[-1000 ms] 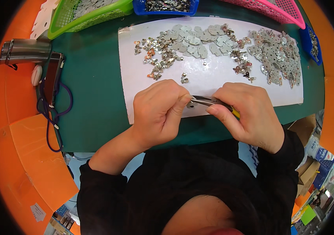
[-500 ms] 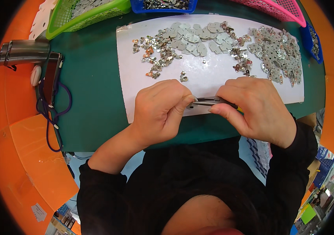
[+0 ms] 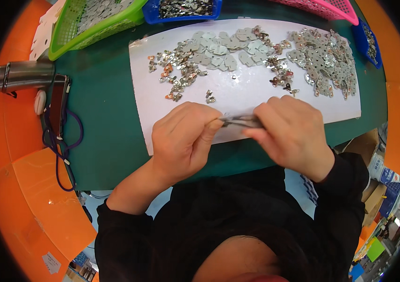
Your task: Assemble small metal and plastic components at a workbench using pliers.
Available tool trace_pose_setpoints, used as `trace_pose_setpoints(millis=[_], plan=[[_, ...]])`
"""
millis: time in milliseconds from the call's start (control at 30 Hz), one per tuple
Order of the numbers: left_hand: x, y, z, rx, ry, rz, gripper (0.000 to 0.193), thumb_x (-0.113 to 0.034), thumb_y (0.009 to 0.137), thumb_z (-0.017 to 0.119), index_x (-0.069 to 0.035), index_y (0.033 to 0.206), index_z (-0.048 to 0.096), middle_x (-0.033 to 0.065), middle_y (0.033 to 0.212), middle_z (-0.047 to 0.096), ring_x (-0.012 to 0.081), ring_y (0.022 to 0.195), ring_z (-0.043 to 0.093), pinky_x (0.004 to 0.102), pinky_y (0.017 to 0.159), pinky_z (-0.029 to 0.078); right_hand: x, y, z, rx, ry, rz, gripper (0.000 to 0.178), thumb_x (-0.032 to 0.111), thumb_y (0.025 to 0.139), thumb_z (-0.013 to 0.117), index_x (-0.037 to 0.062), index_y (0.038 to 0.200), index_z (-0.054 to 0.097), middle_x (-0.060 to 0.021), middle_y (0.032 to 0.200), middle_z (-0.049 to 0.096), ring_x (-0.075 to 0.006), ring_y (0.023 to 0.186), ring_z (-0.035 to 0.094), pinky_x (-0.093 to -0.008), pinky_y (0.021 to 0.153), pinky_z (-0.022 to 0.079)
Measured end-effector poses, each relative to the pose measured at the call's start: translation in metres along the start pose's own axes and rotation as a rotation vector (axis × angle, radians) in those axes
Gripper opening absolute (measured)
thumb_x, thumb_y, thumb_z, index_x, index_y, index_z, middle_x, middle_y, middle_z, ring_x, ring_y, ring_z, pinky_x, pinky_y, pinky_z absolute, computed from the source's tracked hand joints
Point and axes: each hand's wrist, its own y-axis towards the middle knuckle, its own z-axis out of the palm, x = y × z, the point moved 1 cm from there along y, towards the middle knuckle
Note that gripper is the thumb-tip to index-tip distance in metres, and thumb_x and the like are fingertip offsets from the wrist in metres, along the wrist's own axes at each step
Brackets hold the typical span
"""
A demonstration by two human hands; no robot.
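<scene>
Over the near edge of a white board (image 3: pixel 142 101), my right hand (image 3: pixel 296 136) is closed around a pair of pliers (image 3: pixel 246 122), whose jaws are smeared by motion. The jaws reach my left hand (image 3: pixel 181 138), which pinches a small metal part at its thumb and fingertips. My fingers and the blur hide most of that part. Beyond my hands lie flat grey metal plates (image 3: pixel 214 47), small shiny metal pieces (image 3: pixel 181 70) to their left, and a dense heap of metal pieces (image 3: pixel 326 61) on the right. A few loose pieces (image 3: pixel 210 97) sit near my left knuckles.
Along the far edge stand a green basket (image 3: pixel 111 30), a blue bin (image 3: pixel 181 18) of metal parts and a pink basket (image 3: pixel 331 15). Another blue bin (image 3: pixel 368 44) is at the right. A metal cup (image 3: pixel 26 76) and a phone (image 3: pixel 59 101) with a cord lie left.
The pliers have gone from sharp to motion-blurred, still between my hands. The table and everything on it has shifted slightly left in the view.
</scene>
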Motion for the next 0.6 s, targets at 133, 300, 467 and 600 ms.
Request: trace_pose_setpoints(millis=[133, 300, 467, 600], plan=[[0.01, 0.002, -0.002, -0.12, -0.082, 0.002, 0.016, -0.005, 0.092, 0.061, 0.003, 0.106, 0.062, 0.0131, 0.092, 0.066, 0.0197, 0.072, 0.063, 0.0283, 0.065, 0.051, -0.038, -0.013, -0.016, -0.285, -0.056, 0.376, 0.017, 0.018, 0.094, 0.061, 0.0017, 0.094, 0.063, -0.0158, 0.077, 0.06, -0.0328, 0.067, 0.06, -0.0389, 0.058, 0.045], [0.012, 0.004, -0.002, -0.175, -0.292, -0.256, 0.025, -0.008, 0.098, 0.055, 0.005, 0.12, 0.055, 0.0139, 0.104, 0.064, 0.0148, 0.083, 0.063, 0.0286, 0.076, 0.054, -0.082, -0.032, -0.029, -0.197, -0.452, 0.72, 0.025, 0.026, 0.098, 0.057, 0.002, 0.096, 0.065, -0.0191, 0.069, 0.058, -0.0359, 0.063, 0.058, -0.0375, 0.06, 0.046], [0.014, 0.003, -0.004, -0.183, -0.271, -0.291, 0.022, -0.007, 0.098, 0.055, 0.004, 0.117, 0.056, 0.0126, 0.104, 0.064, 0.014, 0.083, 0.063, 0.0273, 0.075, 0.053, -0.084, -0.034, -0.024, -0.449, 0.065, 0.591, 0.029, 0.025, 0.1, 0.052, -0.0015, 0.101, 0.063, -0.0113, 0.083, 0.063, -0.0253, 0.08, 0.062, -0.0337, 0.077, 0.047], [0.014, 0.006, -0.008, -0.245, -0.392, -0.371, 0.019, -0.007, 0.099, 0.055, 0.003, 0.115, 0.057, 0.0112, 0.105, 0.064, 0.0128, 0.083, 0.062, 0.0258, 0.076, 0.052, -0.081, -0.042, -0.004, -0.669, 1.201, 0.242, 0.028, 0.016, 0.099, 0.044, -0.0031, 0.118, 0.053, -0.0087, 0.105, 0.054, -0.0218, 0.111, 0.054, -0.0401, 0.103, 0.039]])
